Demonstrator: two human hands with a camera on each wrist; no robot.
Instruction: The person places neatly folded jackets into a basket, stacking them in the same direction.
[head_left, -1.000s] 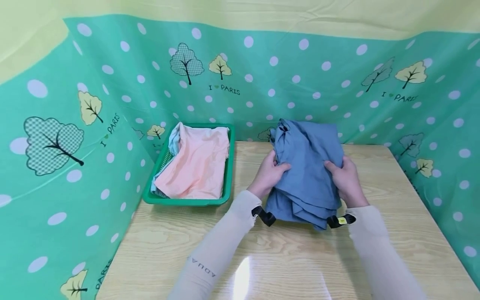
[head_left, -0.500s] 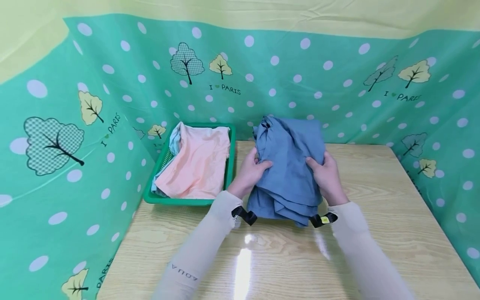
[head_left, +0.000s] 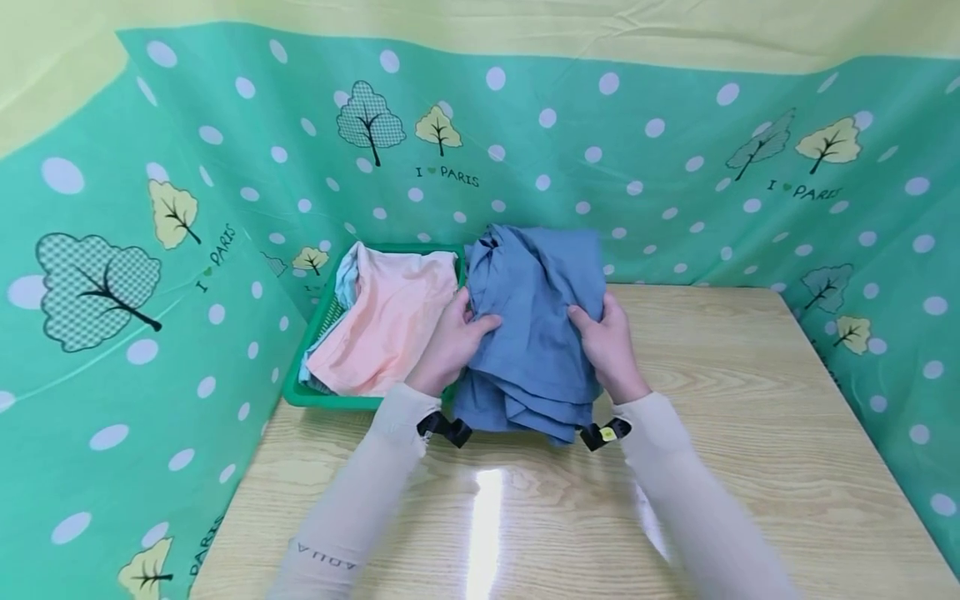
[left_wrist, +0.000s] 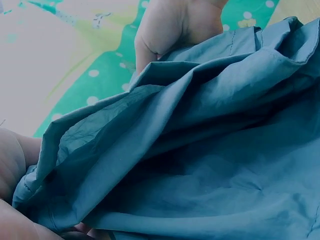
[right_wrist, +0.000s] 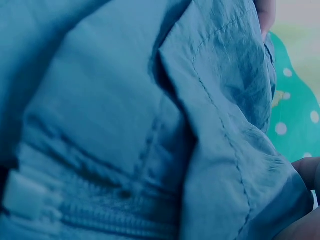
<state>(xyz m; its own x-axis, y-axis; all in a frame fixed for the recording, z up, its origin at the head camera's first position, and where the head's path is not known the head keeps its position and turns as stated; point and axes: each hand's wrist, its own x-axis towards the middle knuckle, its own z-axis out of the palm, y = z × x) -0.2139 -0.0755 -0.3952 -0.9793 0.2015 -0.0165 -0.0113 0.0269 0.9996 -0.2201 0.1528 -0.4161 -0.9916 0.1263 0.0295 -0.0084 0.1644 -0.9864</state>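
Observation:
A folded blue garment (head_left: 536, 325) hangs in loose layers between both hands, held above the table. My left hand (head_left: 456, 337) grips its left side, thumb on top, in front of the basket's right edge. On the opposite side my right hand (head_left: 609, 346) pinches the cloth, thumb on top and the other fingers mostly hidden beneath. Stitched seams and a zipper (right_wrist: 115, 220) show on the garment in the right wrist view. Gaping folds of the blue cloth (left_wrist: 150, 135) fill much of the left wrist view.
A green plastic basket (head_left: 330, 402) stands at the left of the wooden table (head_left: 720, 450). Inside lie a pink cloth (head_left: 397, 317) and light-blue cloth (head_left: 347, 279) under it. A green polka-dot curtain (head_left: 660, 183) borders the back and sides.
Both hands have carried the blue garment leftward, from the middle right of the table to beside the basket, where it now covers part of the basket's right rim. The grip looks the same.

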